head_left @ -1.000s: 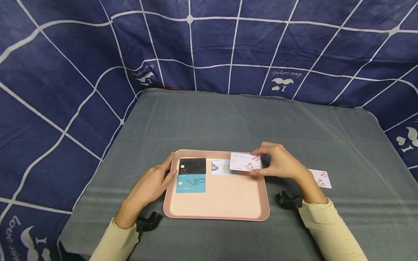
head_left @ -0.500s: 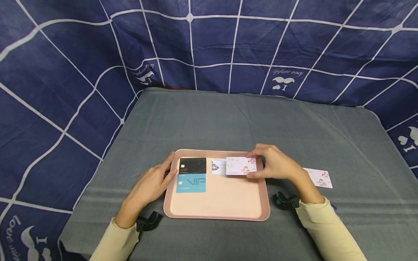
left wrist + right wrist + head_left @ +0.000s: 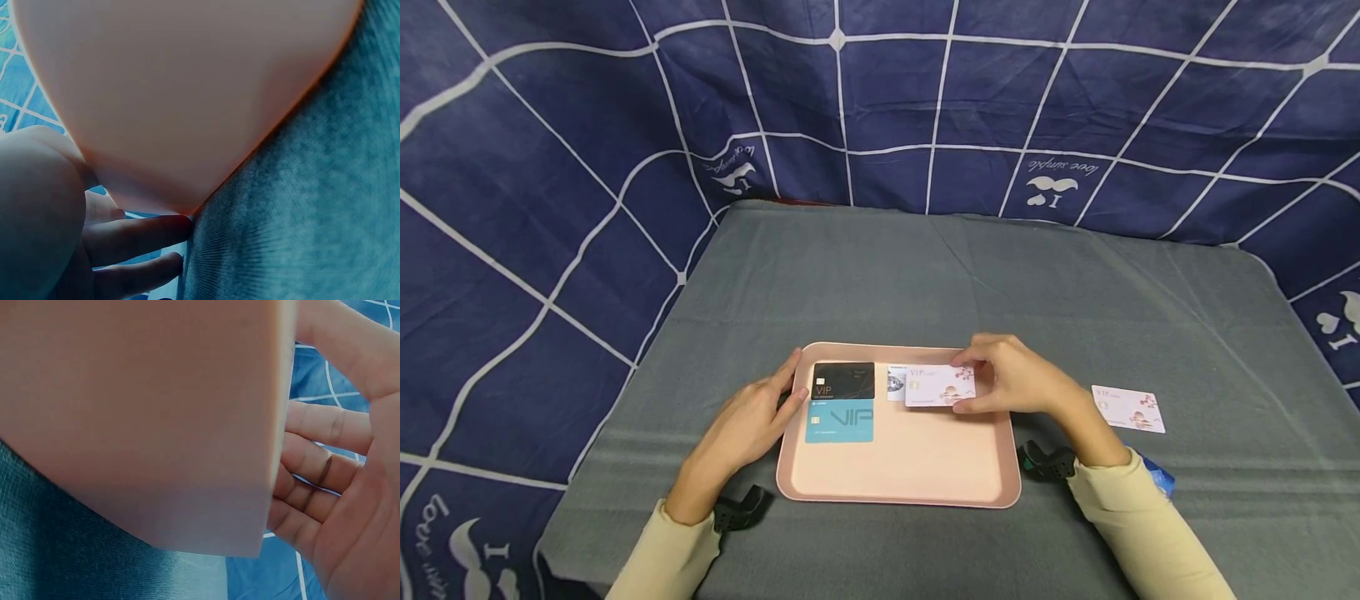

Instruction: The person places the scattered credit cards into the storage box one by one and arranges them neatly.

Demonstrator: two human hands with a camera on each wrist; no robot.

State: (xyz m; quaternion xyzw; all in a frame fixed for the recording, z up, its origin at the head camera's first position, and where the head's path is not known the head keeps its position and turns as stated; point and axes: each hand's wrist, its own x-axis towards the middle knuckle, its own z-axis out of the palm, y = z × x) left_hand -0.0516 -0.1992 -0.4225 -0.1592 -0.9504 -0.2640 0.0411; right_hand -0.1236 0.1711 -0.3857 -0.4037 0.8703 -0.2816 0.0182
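Note:
In the head view, a pink tray (image 3: pixel 895 505) lies on the grey cloth. My left hand (image 3: pixel 741 423) grips its left rim, thumb over the edge and fingers along the outside; in the left wrist view, those fingers (image 3: pixel 134 240) touch the tray's corner. My right hand (image 3: pixel 1018 377) pinches a pale pink VIP card (image 3: pixel 938 386) by its right end, over the tray's upper part. That card partly covers a white card (image 3: pixel 896 383) with a grey picture. To the left, a black VIP card (image 3: pixel 842 381) sits directly above a blue VIP card (image 3: pixel 839 422).
Right of the tray, another pale pink card (image 3: pixel 1127 408) lies on the cloth (image 3: pixel 880 275). A blue item (image 3: pixel 1159 477) is partly hidden by my right sleeve. A dark blue checked curtain (image 3: pixel 887 100) rises behind the table.
My right hand has moved left and slightly down with the pale pink card, covering more of the white card. More of the blue item shows by the sleeve. My left hand stays put.

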